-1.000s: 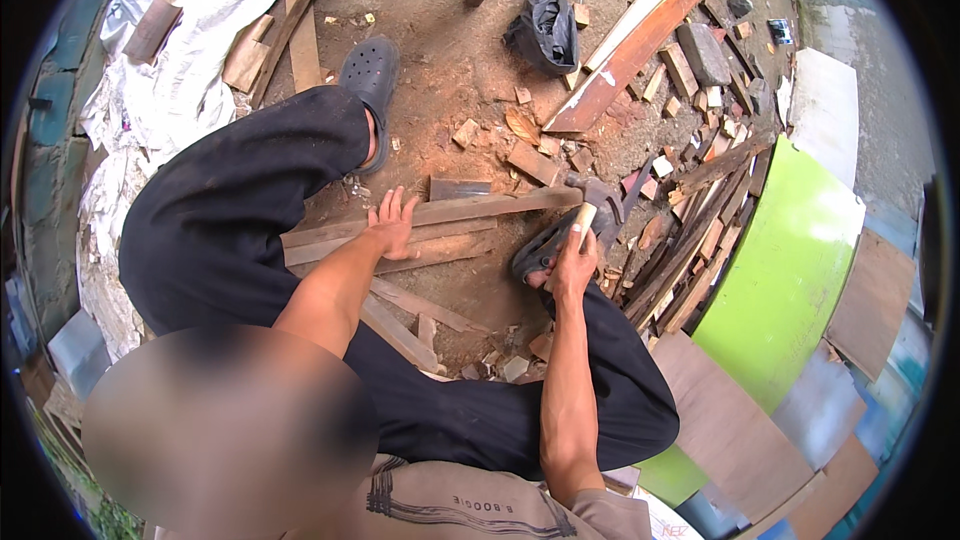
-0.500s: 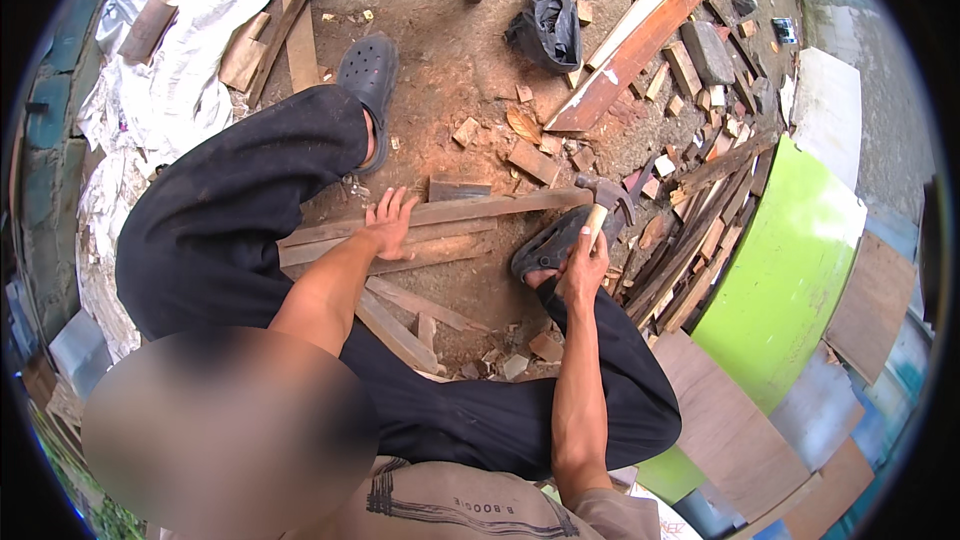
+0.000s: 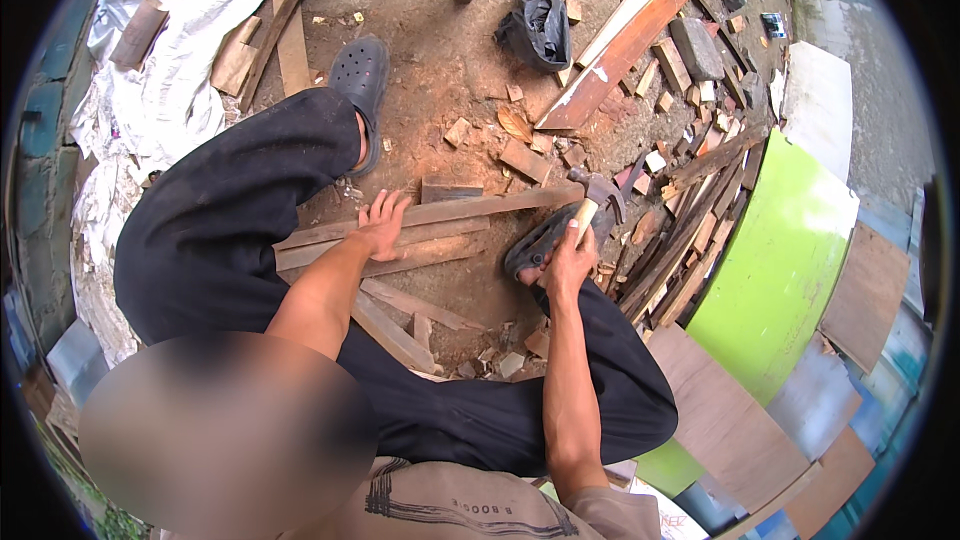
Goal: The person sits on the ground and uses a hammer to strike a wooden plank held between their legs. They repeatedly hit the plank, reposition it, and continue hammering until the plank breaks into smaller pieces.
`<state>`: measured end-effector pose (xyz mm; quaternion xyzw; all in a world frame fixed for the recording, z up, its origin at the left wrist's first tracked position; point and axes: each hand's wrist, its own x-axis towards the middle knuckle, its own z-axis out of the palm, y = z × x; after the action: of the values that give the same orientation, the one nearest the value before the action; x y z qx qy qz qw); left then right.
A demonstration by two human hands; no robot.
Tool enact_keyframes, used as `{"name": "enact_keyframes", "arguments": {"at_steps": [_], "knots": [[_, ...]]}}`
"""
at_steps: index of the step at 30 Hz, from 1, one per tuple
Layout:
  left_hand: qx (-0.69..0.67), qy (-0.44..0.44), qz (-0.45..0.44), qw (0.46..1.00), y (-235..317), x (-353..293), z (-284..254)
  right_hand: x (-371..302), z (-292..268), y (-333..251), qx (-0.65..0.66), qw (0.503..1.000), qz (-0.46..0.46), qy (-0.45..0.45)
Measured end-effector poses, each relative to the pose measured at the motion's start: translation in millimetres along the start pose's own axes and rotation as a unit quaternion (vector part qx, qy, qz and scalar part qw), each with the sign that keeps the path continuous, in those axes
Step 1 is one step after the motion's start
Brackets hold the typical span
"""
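My right hand (image 3: 570, 262) grips a claw hammer (image 3: 586, 220) by its pale wooden handle. The metal head points away from me, above my right shoe (image 3: 545, 245). On the ground between my legs lies a long wooden strip (image 3: 490, 205), running from left to right. My left hand (image 3: 380, 227) rests on it with the fingers spread. Against its near side are more wooden strips (image 3: 445, 246), partly under that hand. Just beyond the long strip sits a short wood block (image 3: 452, 187).
Wood offcuts (image 3: 522, 160) and rubble litter the ground ahead. A brown board (image 3: 620, 60) and a black plastic bag (image 3: 537, 25) lie farther off. Right of me are stacked slats (image 3: 700, 230) and a green panel (image 3: 775, 270); a white sheet (image 3: 170, 10) covers the left.
The scene has slid slightly left in the view. My left hand stays on the wood, and the hammer keeps nearly the same place in my right hand.
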<state>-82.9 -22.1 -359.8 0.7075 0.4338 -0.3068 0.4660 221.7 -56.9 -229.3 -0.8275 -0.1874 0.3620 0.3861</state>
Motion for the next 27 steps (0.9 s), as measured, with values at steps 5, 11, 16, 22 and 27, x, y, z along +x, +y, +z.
{"name": "enact_keyframes", "arguments": {"at_steps": [5,11,16,22,27], "knots": [[-0.006,-0.002,0.010,1.000,3,0,-2,-23,22,34,-0.292,0.917,0.046,-0.270],[0.002,0.027,0.022,0.999,-2,3,6,-60,57,69,-0.229,0.952,-0.068,-0.192],[-0.011,0.012,0.014,1.000,-1,-1,4,-34,20,14,-0.098,0.994,-0.029,-0.045],[0.001,0.008,0.005,1.000,3,-4,-5,-37,25,42,-0.183,0.982,-0.033,0.023],[-0.018,0.011,0.027,0.999,-6,-1,-5,-18,12,49,-0.211,0.974,-0.035,-0.068]]}}
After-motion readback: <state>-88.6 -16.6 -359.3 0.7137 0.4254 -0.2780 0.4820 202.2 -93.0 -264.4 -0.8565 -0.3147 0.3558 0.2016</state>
